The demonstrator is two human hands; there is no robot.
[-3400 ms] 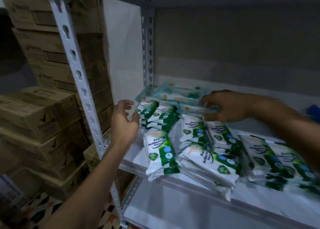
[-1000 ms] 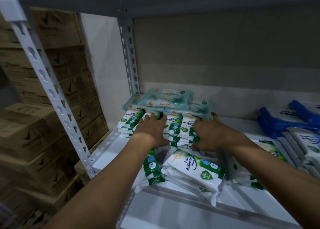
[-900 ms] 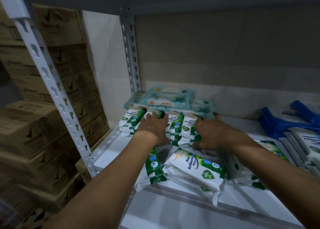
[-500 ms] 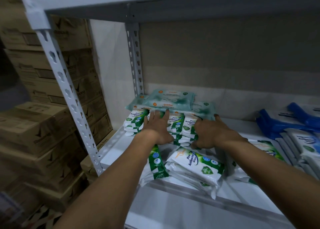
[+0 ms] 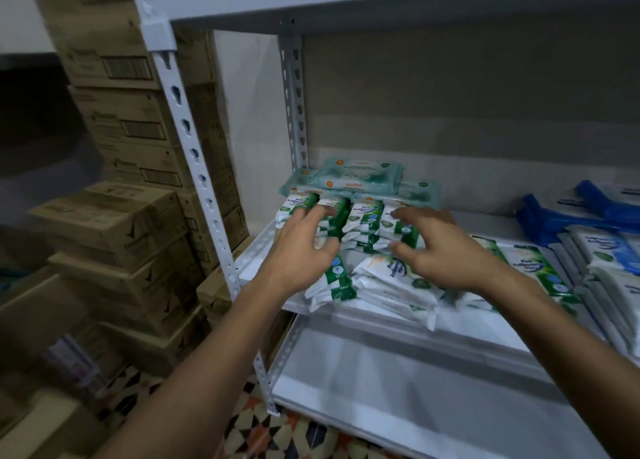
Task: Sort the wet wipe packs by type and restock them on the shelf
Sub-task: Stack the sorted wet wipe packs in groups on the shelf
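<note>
Both hands over the left end of the shelf (image 5: 450,323), fingers spread and loosely bent, gripping nothing.

Left hand (image 5: 301,250): fingertips at the front faces of the white-and-green packs (image 5: 363,216) that stand in a row toward the back. Contact or just short of it: cannot tell, slight blur.

Right hand (image 5: 440,250): beside the left, palm down, above the same row and over the flat stack of white-and-green packs (image 5: 391,282) lying near the shelf's front edge.

Pale teal packs (image 5: 360,178) stacked flat behind the standing row, against the back wall by the rear post (image 5: 294,112).

More white-and-green packs (image 5: 533,268) lie flat to the right of the right wrist. Further right, blue packs (image 5: 554,216) at the back.

Lower shelf (image 5: 398,389) visible beneath. Brown cardboard boxes (image 5: 114,216) stacked left of the rack, beyond the front post (image 5: 187,146).
</note>
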